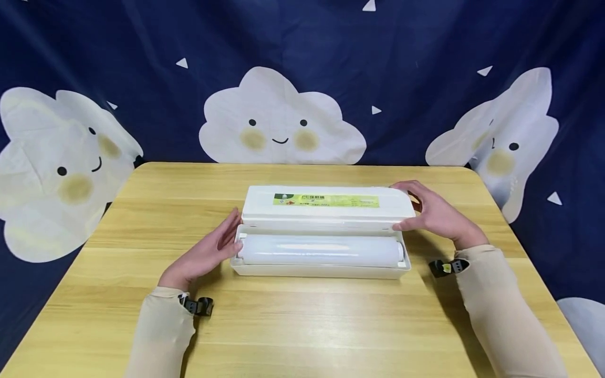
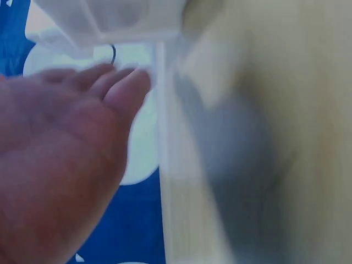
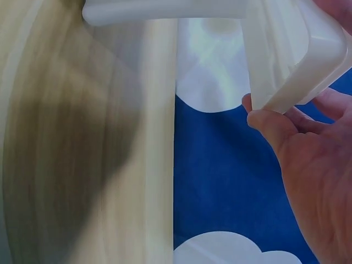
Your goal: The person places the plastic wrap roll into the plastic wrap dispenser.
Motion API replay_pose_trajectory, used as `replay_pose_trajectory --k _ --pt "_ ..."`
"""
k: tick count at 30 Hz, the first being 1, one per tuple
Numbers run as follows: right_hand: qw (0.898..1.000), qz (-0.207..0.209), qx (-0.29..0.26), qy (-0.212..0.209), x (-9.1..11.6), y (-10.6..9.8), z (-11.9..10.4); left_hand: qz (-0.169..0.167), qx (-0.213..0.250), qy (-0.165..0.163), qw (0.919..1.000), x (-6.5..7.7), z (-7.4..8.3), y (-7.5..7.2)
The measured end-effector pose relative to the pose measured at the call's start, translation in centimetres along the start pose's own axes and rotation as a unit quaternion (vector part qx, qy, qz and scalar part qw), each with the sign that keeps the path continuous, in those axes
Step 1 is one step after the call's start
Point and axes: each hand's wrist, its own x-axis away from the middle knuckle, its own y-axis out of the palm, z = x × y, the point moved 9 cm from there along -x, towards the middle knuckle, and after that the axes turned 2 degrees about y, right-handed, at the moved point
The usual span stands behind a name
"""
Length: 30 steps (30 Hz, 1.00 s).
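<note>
A long white cling film box (image 1: 321, 271) lies on the wooden table with its lid raised at the back. Inside it sits a thick roll of cling film (image 1: 321, 250). A green and yellow label runs along the lid (image 1: 326, 214). My right hand (image 1: 427, 212) grips the lid's right end, thumb at its lower edge and fingers over the top; the right wrist view shows this pinch on the lid's corner. At the box's left end is my left hand (image 1: 208, 254), thumb by the roll's end, fingers extended close to the lid's left edge.
The wooden table (image 1: 312, 325) reaches back to a dark blue curtain (image 1: 156, 31) with smiling white clouds. Both wrists carry small black cameras, the left one (image 1: 198, 305) and the right one (image 1: 446, 268) hanging low over the tabletop.
</note>
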Motion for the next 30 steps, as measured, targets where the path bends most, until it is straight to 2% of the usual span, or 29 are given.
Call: replay_pose_trajectory --k 4,8,11,18,24,30 --pt "1.0 -0.01 0.003 -0.01 0.3 0.2 -0.2 0.035 -0.021 0.013 0.9991 -1.5 1.1 -0.5" --pt "1.0 -0.011 -0.007 -0.012 0.5 0.2 -0.3 0.063 -0.058 0.009 0.9963 -2.7 1.5 -0.9" --pt "1.0 -0.008 -0.023 -0.008 0.6 0.3 -0.2 0.072 -0.066 0.018 0.995 -3.2 1.7 -1.0" --pt "0.998 -0.011 -0.054 -0.017 0.5 0.8 -0.2 0.097 -0.038 0.039 0.9938 -3.3 2.4 -1.3" --pt "0.998 -0.011 -0.05 -0.024 0.8 0.8 -0.6 0.114 -0.012 0.038 0.9926 -2.9 2.6 -1.4" --pt "0.999 -0.001 -0.035 -0.009 1.3 0.5 -0.7 0.131 0.013 0.053 0.9899 -2.4 3.1 -1.6"
